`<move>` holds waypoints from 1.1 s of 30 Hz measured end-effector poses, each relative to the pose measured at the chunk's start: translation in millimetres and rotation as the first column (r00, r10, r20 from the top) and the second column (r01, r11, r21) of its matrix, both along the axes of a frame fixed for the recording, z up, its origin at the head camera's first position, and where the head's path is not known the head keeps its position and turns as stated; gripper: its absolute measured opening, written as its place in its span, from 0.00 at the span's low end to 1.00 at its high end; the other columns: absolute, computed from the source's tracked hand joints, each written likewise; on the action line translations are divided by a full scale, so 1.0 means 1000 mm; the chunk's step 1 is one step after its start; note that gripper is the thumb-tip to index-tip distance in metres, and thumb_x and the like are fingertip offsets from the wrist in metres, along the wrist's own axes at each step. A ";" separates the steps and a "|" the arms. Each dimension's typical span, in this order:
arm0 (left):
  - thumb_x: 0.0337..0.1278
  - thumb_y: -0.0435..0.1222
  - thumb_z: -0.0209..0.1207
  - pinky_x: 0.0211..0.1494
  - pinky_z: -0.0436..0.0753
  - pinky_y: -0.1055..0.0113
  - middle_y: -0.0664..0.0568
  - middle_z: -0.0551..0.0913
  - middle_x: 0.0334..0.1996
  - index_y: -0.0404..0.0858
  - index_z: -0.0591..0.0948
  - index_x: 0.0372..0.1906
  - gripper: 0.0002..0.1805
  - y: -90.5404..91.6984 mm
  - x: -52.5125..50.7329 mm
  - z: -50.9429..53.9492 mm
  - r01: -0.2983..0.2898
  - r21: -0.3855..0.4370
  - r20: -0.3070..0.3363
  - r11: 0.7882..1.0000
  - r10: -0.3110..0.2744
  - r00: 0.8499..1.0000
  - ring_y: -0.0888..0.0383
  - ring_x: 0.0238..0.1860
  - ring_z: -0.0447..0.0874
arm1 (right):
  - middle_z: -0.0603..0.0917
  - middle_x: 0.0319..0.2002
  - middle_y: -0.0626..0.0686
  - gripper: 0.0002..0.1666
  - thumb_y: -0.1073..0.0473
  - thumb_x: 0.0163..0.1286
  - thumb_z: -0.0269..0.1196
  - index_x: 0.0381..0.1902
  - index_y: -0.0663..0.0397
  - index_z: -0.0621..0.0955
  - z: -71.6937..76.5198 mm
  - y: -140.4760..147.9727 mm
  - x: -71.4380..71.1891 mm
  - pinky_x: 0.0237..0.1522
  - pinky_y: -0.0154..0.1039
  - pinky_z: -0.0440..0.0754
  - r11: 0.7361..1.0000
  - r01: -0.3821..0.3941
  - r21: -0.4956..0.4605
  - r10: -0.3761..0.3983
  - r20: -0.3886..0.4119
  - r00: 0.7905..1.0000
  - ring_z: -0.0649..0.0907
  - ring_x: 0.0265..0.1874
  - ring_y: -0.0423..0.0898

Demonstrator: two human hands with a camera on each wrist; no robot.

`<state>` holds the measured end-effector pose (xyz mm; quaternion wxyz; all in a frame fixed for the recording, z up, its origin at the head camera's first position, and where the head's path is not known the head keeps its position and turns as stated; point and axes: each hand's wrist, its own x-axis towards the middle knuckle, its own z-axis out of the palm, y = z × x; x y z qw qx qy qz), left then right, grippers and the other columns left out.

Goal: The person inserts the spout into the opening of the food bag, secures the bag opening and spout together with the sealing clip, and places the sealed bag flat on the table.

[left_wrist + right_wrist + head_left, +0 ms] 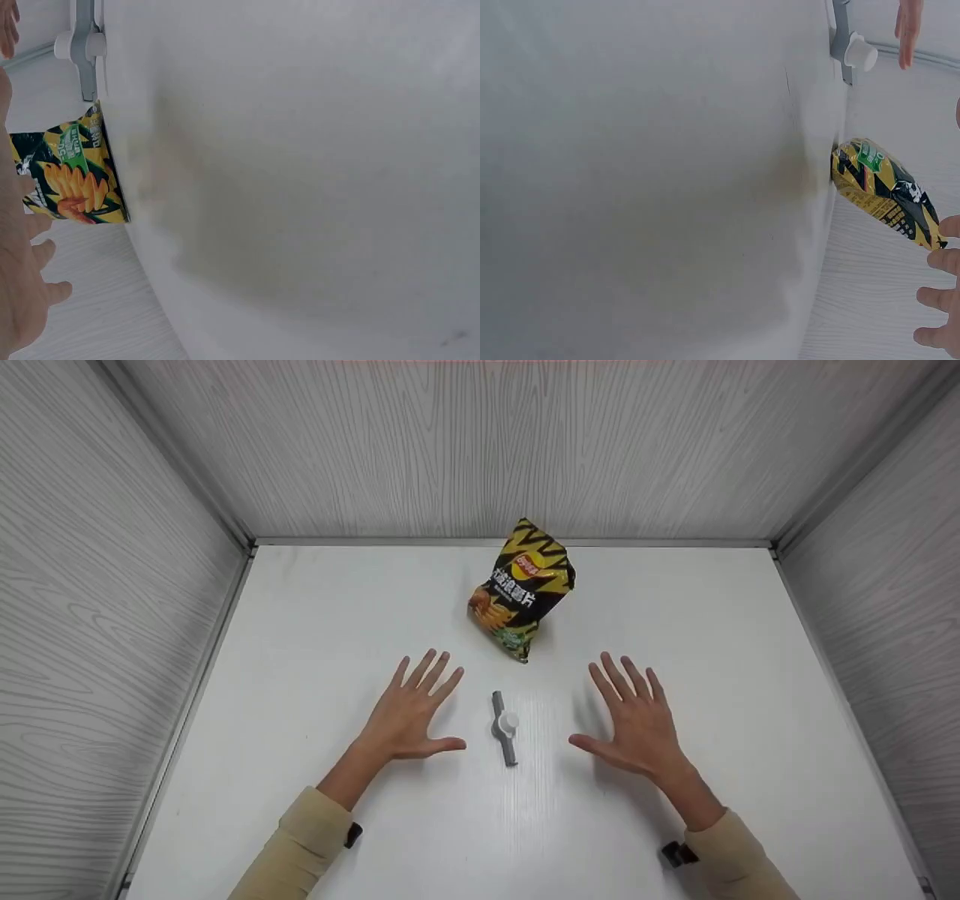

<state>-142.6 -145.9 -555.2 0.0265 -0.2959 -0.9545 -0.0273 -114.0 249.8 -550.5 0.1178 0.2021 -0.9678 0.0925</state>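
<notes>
Grey-and-white device (506, 726): centre frame, untouched; exact type unclear.
Chip bag (521, 591): upper centre.
Left hand (409, 716), right hand (639, 726): spread, empty, apparently poised; any grasp calls for curling fingers.

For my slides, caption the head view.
Left hand and right hand spread above a white table, flanking a gray-and-white tool, chip bag beyond.

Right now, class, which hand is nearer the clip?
Left. The left hand is left of the clip, across a narrow gap; the right hand is right of it, farther away.
</notes>
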 end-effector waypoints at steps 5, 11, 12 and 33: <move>0.50 0.79 0.55 0.86 0.54 0.36 0.44 0.54 0.86 0.49 0.55 0.86 0.63 0.007 -0.001 -0.003 0.015 -0.009 0.011 1.000 -0.015 1.000 0.43 0.88 0.48 | 0.59 0.86 0.52 0.68 0.11 0.59 0.54 0.85 0.44 0.57 -0.005 -0.004 0.004 0.80 0.65 0.59 1.000 -0.010 0.018 0.010 0.017 1.000 0.61 0.84 0.59; 0.51 0.80 0.55 0.86 0.54 0.37 0.45 0.52 0.87 0.49 0.55 0.86 0.63 0.015 -0.002 -0.008 0.041 -0.010 0.033 0.999 -0.040 0.999 0.43 0.88 0.47 | 0.62 0.84 0.52 0.66 0.12 0.60 0.55 0.85 0.43 0.59 -0.012 -0.010 0.008 0.79 0.65 0.63 0.999 -0.034 0.028 0.033 0.026 0.999 0.66 0.82 0.59; 0.51 0.80 0.55 0.86 0.54 0.37 0.45 0.52 0.87 0.49 0.55 0.86 0.63 0.017 -0.002 -0.009 0.047 -0.011 0.038 0.999 -0.046 0.998 0.43 0.88 0.47 | 0.63 0.84 0.52 0.66 0.12 0.60 0.56 0.85 0.43 0.60 -0.013 -0.011 0.009 0.79 0.65 0.64 0.999 -0.037 0.029 0.036 0.031 0.999 0.67 0.81 0.59; 0.58 0.80 0.48 0.87 0.55 0.42 0.47 0.59 0.85 0.49 0.58 0.85 0.58 0.040 -0.005 -0.022 0.154 -0.045 0.067 0.987 -0.151 0.986 0.45 0.87 0.52 | 0.72 0.79 0.54 0.61 0.13 0.62 0.56 0.80 0.45 0.68 -0.016 -0.036 0.019 0.72 0.62 0.74 0.987 -0.125 0.098 0.119 0.068 0.991 0.74 0.76 0.59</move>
